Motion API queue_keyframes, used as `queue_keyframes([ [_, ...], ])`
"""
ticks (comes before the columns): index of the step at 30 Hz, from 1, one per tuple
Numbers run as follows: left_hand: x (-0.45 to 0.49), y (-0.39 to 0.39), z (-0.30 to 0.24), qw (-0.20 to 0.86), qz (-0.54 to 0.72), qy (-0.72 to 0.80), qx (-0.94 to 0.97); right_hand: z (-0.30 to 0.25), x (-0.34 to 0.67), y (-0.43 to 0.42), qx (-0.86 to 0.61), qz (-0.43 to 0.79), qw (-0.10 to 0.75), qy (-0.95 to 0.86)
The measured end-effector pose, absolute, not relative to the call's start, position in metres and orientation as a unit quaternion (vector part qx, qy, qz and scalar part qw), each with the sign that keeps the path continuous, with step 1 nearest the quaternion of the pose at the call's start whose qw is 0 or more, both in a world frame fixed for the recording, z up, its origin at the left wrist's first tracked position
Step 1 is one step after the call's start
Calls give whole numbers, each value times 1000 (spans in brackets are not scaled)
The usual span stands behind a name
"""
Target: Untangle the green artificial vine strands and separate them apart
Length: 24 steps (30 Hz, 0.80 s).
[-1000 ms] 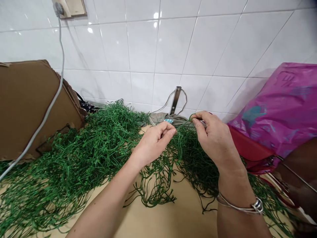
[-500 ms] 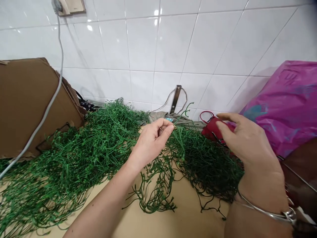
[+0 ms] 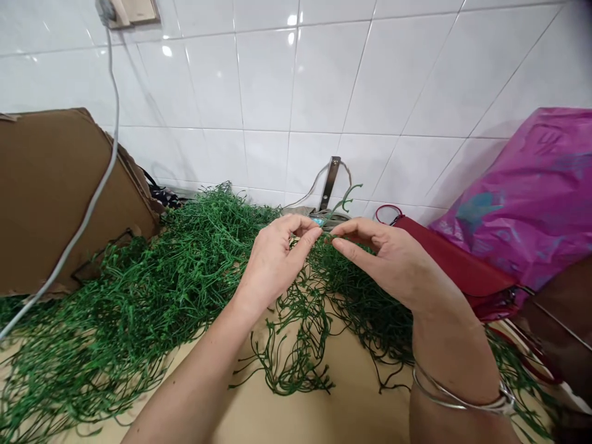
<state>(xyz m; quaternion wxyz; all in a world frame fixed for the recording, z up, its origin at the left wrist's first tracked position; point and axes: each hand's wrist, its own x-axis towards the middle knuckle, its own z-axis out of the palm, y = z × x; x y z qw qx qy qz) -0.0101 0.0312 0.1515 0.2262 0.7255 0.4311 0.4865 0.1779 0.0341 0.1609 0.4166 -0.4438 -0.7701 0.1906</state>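
Note:
A big tangle of green plastic stems [image 3: 139, 290] covers the tan table [image 3: 287, 413]. My left hand [image 3: 272, 259] is closed in a pinch on one green stem [image 3: 345, 200] that curls up in front of the tiled wall. My right hand [image 3: 388, 262] meets it from the right, thumb and forefinger pinched on the same stem just beside the left fingertips. A smaller clump of stems [image 3: 296, 351] hangs below both hands. A metal bangle [image 3: 457, 398] circles my right wrist.
A brown cardboard box [image 3: 60, 191] stands at the left with a grey cable [image 3: 99, 179] running up to a wall socket [image 3: 129, 12]. A red bag [image 3: 457, 262] and a magenta plastic bag [image 3: 527, 197] lie at the right. A metal bracket [image 3: 329, 179] sits at the wall's foot.
My right hand let go, swung out to the right over the red bag, then came back and pinched the stem next to my left hand. The left hand stayed put.

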Motion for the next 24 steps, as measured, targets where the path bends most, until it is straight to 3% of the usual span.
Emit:
queue_keyframes([
  [3,-11,30,152,253,462,427,734,160,176,35,-455,179,436,-756],
  [10,-11,38,146,340,437,412,724,152,160,38,-506,22,460,-730],
  [24,-6,43,146,322,420,457,715,136,151,56,-532,102,487,-685],
])
